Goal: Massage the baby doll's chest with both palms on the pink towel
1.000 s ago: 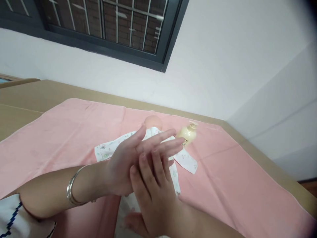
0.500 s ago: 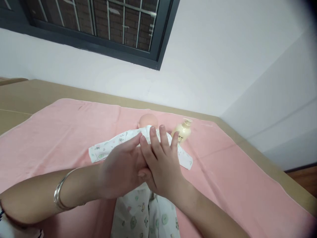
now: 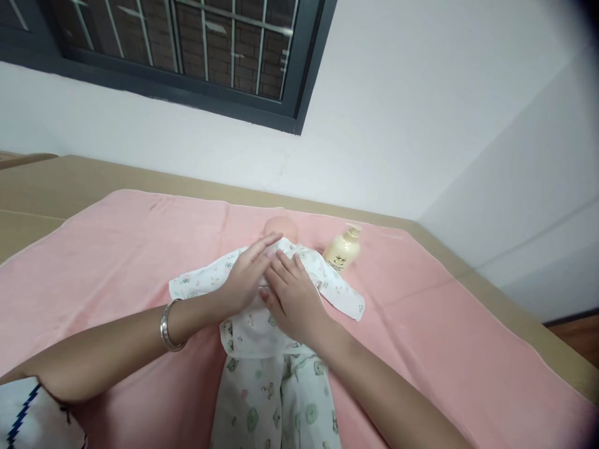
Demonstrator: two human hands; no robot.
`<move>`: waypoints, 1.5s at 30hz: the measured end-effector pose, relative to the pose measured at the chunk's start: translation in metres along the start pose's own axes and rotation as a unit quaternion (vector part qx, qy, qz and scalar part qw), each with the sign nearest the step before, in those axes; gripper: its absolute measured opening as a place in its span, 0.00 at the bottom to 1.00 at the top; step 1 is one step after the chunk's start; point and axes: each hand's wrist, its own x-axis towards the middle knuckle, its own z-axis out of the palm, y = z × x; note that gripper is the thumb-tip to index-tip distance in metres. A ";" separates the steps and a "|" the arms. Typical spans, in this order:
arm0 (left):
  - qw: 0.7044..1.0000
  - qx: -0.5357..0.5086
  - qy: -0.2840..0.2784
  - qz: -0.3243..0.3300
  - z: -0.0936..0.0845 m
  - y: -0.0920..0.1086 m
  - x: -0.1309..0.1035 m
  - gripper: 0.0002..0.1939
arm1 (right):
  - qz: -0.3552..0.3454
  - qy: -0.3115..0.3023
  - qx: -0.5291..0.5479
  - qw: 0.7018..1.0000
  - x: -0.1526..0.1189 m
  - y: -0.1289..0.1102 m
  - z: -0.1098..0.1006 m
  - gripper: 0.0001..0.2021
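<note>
Both our hands lie flat, holding nothing, on the chest of a small baby doll in a white printed cotton top and matching trousers (image 3: 274, 368), centre of the frame. Our left hand (image 3: 248, 274), open with fingers together, points toward the doll's bare peach head (image 3: 281, 226); our right hand (image 3: 292, 296), open with fingers slightly spread, touches it on the right. A silver bangle (image 3: 167, 324) sits on our left wrist. The doll lies on its back on a pink towel (image 3: 116, 249) spread over a tan cardboard-covered table (image 3: 56, 181). To do this well, we judge: keep palms flat, press light and even, and slide along the chest without bunching the loose top or rolling the doll. One container: a cream plastic pump bottle (image 3: 343, 248), upright just right of the head, apart from both hands; opaque, so contents cannot be told. A dark-framed barred window (image 3: 187, 56) fills the upper left.
</note>
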 end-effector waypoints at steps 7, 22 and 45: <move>0.959 0.272 -0.008 0.082 0.006 -0.047 0.001 0.23 | 0.172 -0.031 0.028 0.984 0.011 0.040 0.006 0.28; 0.952 0.301 0.008 0.051 0.014 -0.048 -0.015 0.25 | 0.172 -0.040 0.077 0.981 0.010 0.049 0.006 0.28; 0.933 0.353 -0.072 -0.008 0.014 -0.034 -0.007 0.26 | 0.246 -0.061 0.060 0.965 0.009 0.047 0.006 0.34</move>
